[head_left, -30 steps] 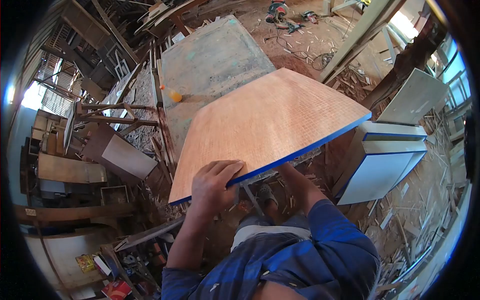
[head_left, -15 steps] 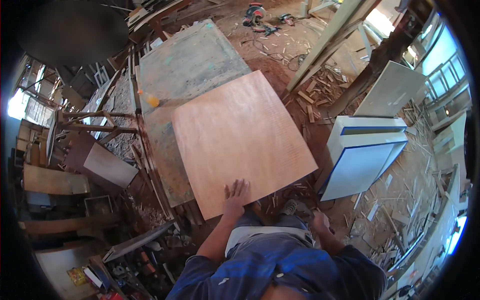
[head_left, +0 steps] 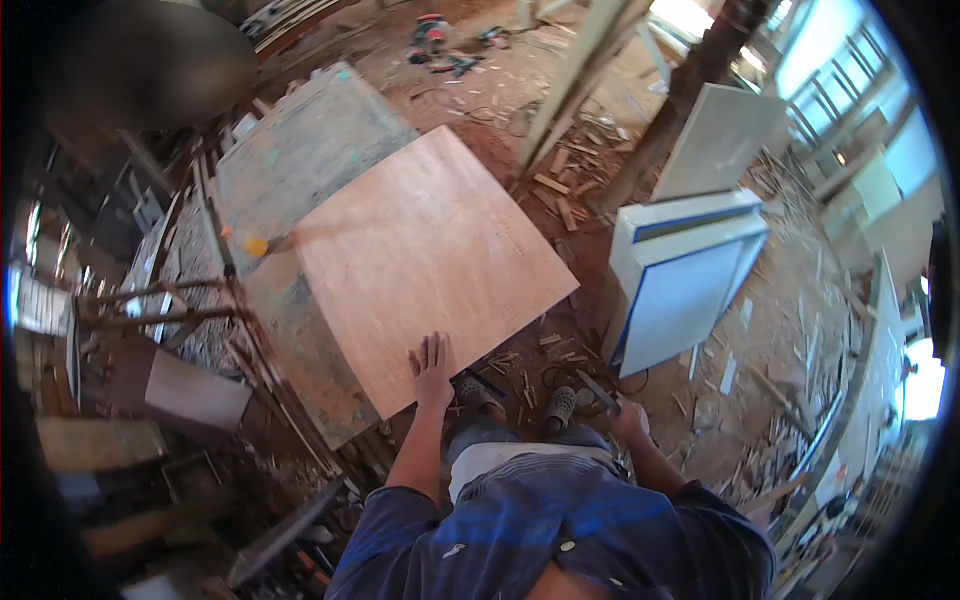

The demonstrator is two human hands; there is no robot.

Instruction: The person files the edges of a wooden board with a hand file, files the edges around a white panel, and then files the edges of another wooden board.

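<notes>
We rested our left hand (head_left: 431, 372), the nearer one, fingers spread, on the near side of a squarish wooden panel (head_left: 430, 250) stretching forward over the worktop (head_left: 320, 125), our right hand (head_left: 631, 418) curled round a thin tool (head_left: 598, 392)

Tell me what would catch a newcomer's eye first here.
The big reddish wood panel stands out first, lying mid-view across the stained table, the left hand spread near its closest edge. Next comes the white, blue-edged box-like piece on the floor to the right. A small orange-yellow object glows on the table, left of the panel.
</notes>
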